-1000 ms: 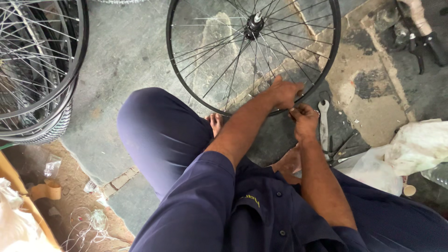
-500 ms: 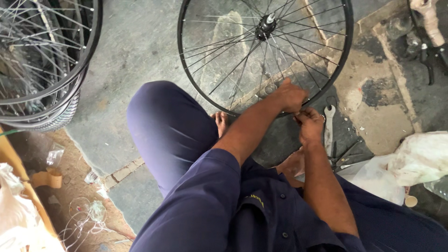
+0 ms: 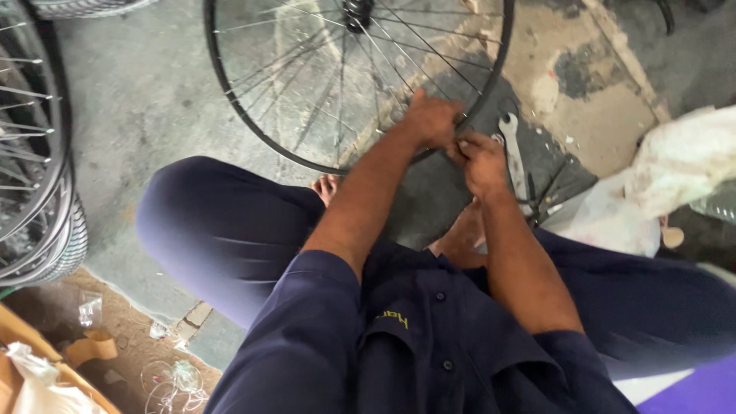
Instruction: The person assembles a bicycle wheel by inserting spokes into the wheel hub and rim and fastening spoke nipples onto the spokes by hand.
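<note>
Pinching at the near rim of a bicycle wheel (image 3: 307, 84), both hands are working side by side. The left hand (image 3: 431, 119) is lying over the rim's lower right arc with its fingers curled down onto the black hoop; whether that grip is fully closed around the rim cannot be told, since the fingers are hidden beyond the knuckles. The right hand (image 3: 481, 161) is sitting just beside it, touching it, with thumb and fingertips pressed together on something small at the rim, too small to identify.

The wheel is lying nearly flat on the concrete floor (image 3: 153, 100), its hub (image 3: 357, 11) at the top edge of the view and its spokes fanning down toward the person. Being round, it is showing no long axis of its own; the far part of the hoop is running out of the view.

Just right of the right hand, a flat silver spanner (image 3: 512, 149) is lying on the floor, its long axis running away from the person, open end farthest. Thin dark rods (image 3: 548, 195) are lying near its lower end. A white sack (image 3: 675, 165) is crowding the right side, and a stack of other wheels (image 3: 34, 153) is closing off the left edge. Between that stack and the held wheel, bare floor is lying open. The person's knee in dark blue trousers (image 3: 222, 230) is filling the space below the rim.
</note>
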